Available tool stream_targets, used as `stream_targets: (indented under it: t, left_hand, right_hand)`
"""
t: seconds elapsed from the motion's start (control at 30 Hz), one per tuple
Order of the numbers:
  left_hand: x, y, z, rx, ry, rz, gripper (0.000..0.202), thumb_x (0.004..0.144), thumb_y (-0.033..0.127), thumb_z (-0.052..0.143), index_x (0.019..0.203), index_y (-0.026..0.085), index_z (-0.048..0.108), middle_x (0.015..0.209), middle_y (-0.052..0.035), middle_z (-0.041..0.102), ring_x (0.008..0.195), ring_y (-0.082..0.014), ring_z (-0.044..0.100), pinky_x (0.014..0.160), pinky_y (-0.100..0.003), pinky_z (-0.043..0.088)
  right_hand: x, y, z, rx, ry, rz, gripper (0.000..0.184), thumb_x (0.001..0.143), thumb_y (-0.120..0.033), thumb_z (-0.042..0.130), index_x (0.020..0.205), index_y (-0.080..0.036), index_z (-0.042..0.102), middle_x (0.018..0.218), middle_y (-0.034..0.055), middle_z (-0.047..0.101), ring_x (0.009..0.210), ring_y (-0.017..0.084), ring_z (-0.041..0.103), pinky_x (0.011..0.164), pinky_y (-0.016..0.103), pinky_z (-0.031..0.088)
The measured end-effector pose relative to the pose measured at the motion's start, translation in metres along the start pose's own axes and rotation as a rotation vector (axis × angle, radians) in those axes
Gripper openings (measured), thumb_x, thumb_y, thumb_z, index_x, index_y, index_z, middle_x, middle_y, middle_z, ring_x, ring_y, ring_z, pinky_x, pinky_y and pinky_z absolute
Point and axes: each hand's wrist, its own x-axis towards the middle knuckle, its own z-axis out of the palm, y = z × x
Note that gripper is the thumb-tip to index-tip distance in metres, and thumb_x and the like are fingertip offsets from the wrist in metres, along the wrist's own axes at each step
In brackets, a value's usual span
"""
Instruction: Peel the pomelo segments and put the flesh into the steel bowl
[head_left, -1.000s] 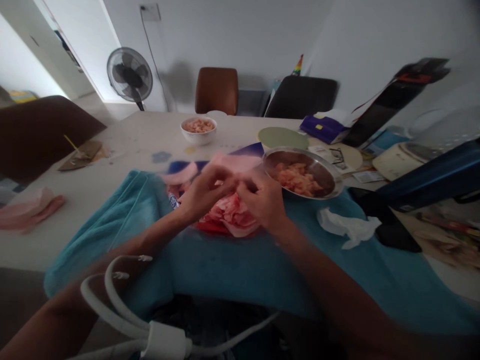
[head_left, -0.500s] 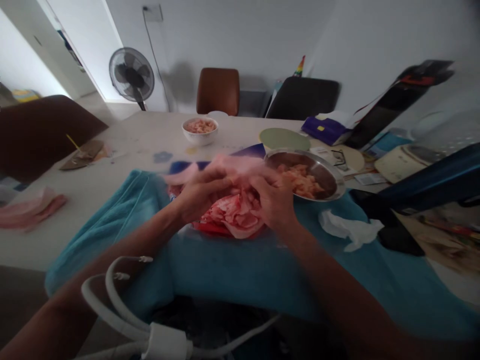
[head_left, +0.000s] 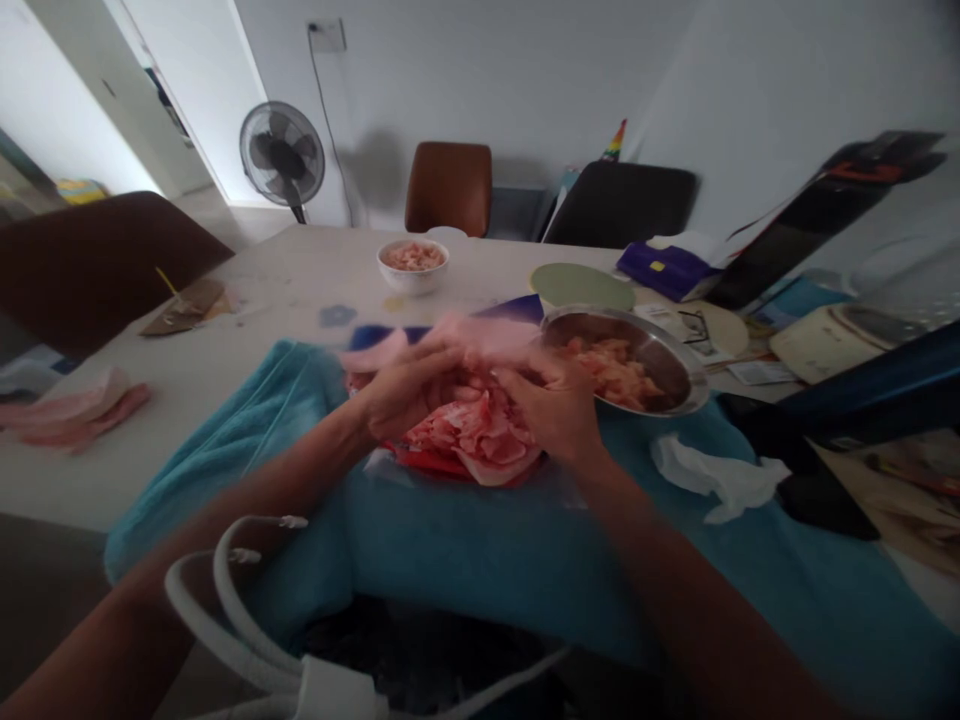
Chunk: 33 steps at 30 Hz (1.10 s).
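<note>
My left hand [head_left: 420, 385] and my right hand [head_left: 555, 405] meet in the middle, fingertips pinched close together on a small pink piece, partly hidden by the fingers. Just below them lies a heap of folded pink, meat-like pieces [head_left: 480, 440] on something red. A pale pink sheet [head_left: 480, 330] spreads behind my fingers. To the right of my right hand stands a steel bowl [head_left: 691, 392] holding pale orange-pink pieces [head_left: 615, 370]. Under the heap, a teal towel [head_left: 480, 545] covers the near edge and my lap.
Farther back is a white bowl [head_left: 412, 282] of similar pieces. A green round mat [head_left: 581, 287], purple tissue pack [head_left: 667, 270] and crumpled white tissue [head_left: 720, 475] are to the right. Pink sheets [head_left: 75, 415] lie left. White cables [head_left: 240, 640] hang in the foreground.
The view has turned slightly left, so everything sits a little farther right. My fingers have shifted slightly over the heap and stay pinched together.
</note>
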Motion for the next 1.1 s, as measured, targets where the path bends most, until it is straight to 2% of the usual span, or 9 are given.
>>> stream_targets:
  t: [0.13, 0.23, 0.37, 0.5, 0.67, 0.83, 0.93, 1.03, 1.1]
  left_hand:
    - [0.001, 0.000, 0.000, 0.031, 0.031, -0.016, 0.014, 0.096, 0.020, 0.066, 0.085, 0.013, 0.071, 0.083, -0.0061, 0.073, 0.071, -0.0121, 0.072, 0.066, -0.020, 0.063]
    - [0.002, 0.000, -0.001, 0.027, 0.048, -0.037, 0.016, 0.098, 0.022, 0.066, 0.085, 0.013, 0.071, 0.083, -0.0066, 0.074, 0.069, -0.0114, 0.071, 0.064, -0.019, 0.061]
    - [0.003, -0.002, -0.002, 0.039, 0.060, -0.045, 0.018, 0.097, 0.025, 0.067, 0.085, 0.013, 0.072, 0.083, -0.0073, 0.074, 0.067, -0.0117, 0.071, 0.062, -0.021, 0.061]
    - [0.004, -0.005, -0.003, 0.049, 0.071, -0.051, 0.017, 0.096, 0.026, 0.069, 0.085, 0.013, 0.071, 0.081, -0.0061, 0.074, 0.065, -0.0109, 0.070, 0.061, -0.020, 0.060]
    - [0.004, -0.009, -0.003, 0.109, 0.060, -0.007, 0.019, 0.093, 0.031, 0.073, 0.084, 0.015, 0.068, 0.081, -0.0050, 0.073, 0.068, -0.0115, 0.070, 0.063, -0.021, 0.060]
    - [0.004, -0.009, -0.004, 0.144, 0.084, 0.020, 0.023, 0.088, 0.037, 0.078, 0.083, 0.018, 0.067, 0.083, -0.0041, 0.074, 0.067, -0.0126, 0.069, 0.063, -0.025, 0.061]
    - [0.002, -0.008, -0.003, 0.151, 0.062, 0.054, 0.022, 0.085, 0.036, 0.081, 0.086, 0.018, 0.069, 0.085, -0.0033, 0.074, 0.070, -0.0129, 0.070, 0.065, -0.026, 0.061]
    - [0.001, -0.008, 0.000, 0.162, 0.051, 0.101, 0.024, 0.079, 0.032, 0.086, 0.090, 0.016, 0.073, 0.084, -0.0026, 0.072, 0.069, -0.0111, 0.069, 0.062, -0.023, 0.058]
    - [0.000, -0.008, 0.002, 0.164, 0.080, 0.131, 0.024, 0.076, 0.029, 0.088, 0.089, 0.015, 0.074, 0.082, -0.0020, 0.072, 0.066, -0.0091, 0.066, 0.056, -0.019, 0.053]
  right_hand:
    - [-0.002, -0.002, -0.001, -0.044, 0.033, 0.011, 0.022, 0.087, -0.033, 0.068, 0.067, -0.024, 0.068, 0.071, 0.0006, 0.074, 0.069, 0.018, 0.069, 0.066, 0.032, 0.055]
    - [-0.004, -0.003, 0.000, -0.091, 0.041, -0.036, 0.020, 0.089, -0.030, 0.067, 0.070, -0.023, 0.070, 0.070, -0.0004, 0.073, 0.066, 0.017, 0.067, 0.063, 0.030, 0.053]
    - [-0.007, -0.003, 0.001, -0.125, 0.064, -0.161, 0.011, 0.090, -0.024, 0.065, 0.085, -0.024, 0.076, 0.086, 0.0010, 0.079, 0.079, 0.018, 0.073, 0.075, 0.032, 0.058]
    - [-0.009, -0.002, 0.003, -0.166, 0.058, -0.250, 0.021, 0.092, -0.022, 0.062, 0.108, -0.027, 0.076, 0.108, 0.0030, 0.081, 0.098, 0.020, 0.075, 0.090, 0.038, 0.060]
    - [-0.009, 0.002, 0.004, -0.255, 0.036, -0.323, 0.022, 0.094, -0.022, 0.060, 0.109, -0.028, 0.076, 0.116, 0.0048, 0.079, 0.110, 0.024, 0.072, 0.100, 0.045, 0.057]
    - [-0.006, 0.002, 0.003, -0.230, 0.070, -0.297, 0.018, 0.097, -0.025, 0.059, 0.090, -0.026, 0.075, 0.104, 0.0052, 0.080, 0.100, 0.023, 0.074, 0.095, 0.043, 0.059]
    - [-0.006, -0.003, 0.003, -0.174, 0.105, -0.220, 0.014, 0.093, -0.024, 0.061, 0.092, -0.026, 0.075, 0.101, 0.0043, 0.080, 0.093, 0.021, 0.073, 0.084, 0.038, 0.060]
    - [-0.008, -0.007, 0.004, -0.090, 0.088, -0.114, 0.012, 0.088, -0.024, 0.063, 0.091, -0.025, 0.075, 0.093, 0.0019, 0.080, 0.081, 0.018, 0.072, 0.073, 0.032, 0.058]
    - [-0.009, -0.008, 0.006, -0.032, 0.046, -0.055, 0.010, 0.086, -0.028, 0.065, 0.087, -0.024, 0.074, 0.088, 0.0012, 0.079, 0.077, 0.017, 0.071, 0.071, 0.031, 0.058]
